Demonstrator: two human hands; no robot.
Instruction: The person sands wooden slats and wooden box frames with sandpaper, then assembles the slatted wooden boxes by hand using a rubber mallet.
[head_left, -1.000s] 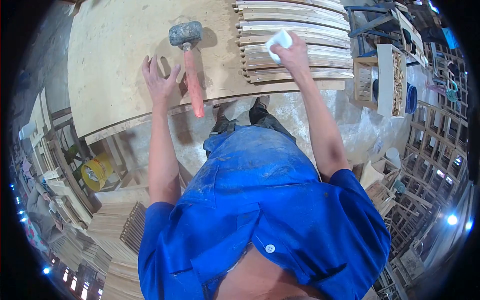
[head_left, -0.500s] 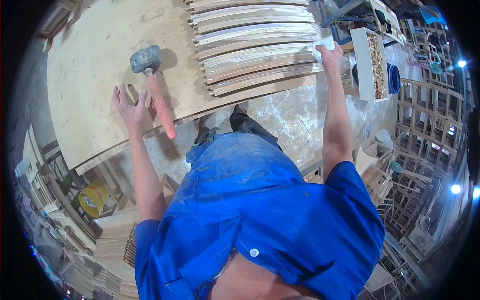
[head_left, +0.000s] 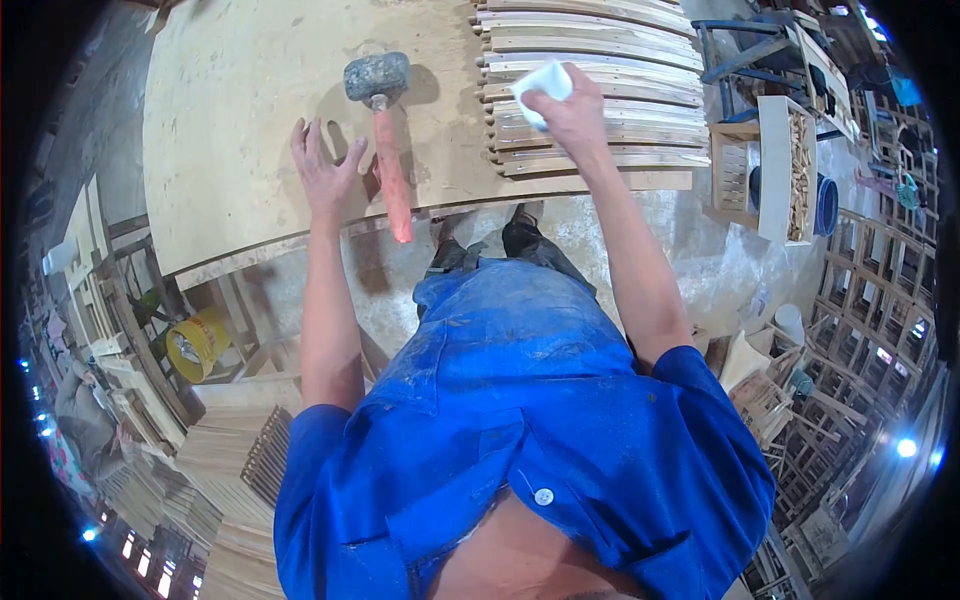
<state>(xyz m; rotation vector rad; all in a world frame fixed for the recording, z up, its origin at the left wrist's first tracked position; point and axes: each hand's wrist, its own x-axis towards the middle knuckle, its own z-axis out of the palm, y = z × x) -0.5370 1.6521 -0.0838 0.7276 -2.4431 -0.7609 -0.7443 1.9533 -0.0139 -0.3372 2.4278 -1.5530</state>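
My right hand (head_left: 577,118) is closed around a small white squarish object (head_left: 543,92), whose exact kind I cannot tell. It is over the row of wooden slats (head_left: 615,100), near their left ends. These slats lie side by side, with rounded tenons at the left ends. My left hand (head_left: 328,175) has its fingers spread over the plywood tabletop (head_left: 230,140), holding nothing. Just right of it lies a rubber mallet (head_left: 388,140), its grey head away from me and its reddish handle overhanging the table's near edge.
At the right stands a wooden box (head_left: 770,170) of small wooden pieces, with a blue bucket (head_left: 826,206) beside it. A yellow bucket (head_left: 198,343) sits below the table at left. Stacked wooden frames (head_left: 870,280) fill the far right, and more slatted wood (head_left: 235,450) lies lower left.
My right hand has swept left with the white object, from the slats' right ends toward their left ends. My left hand stays spread beside the mallet. The whole view has shifted.
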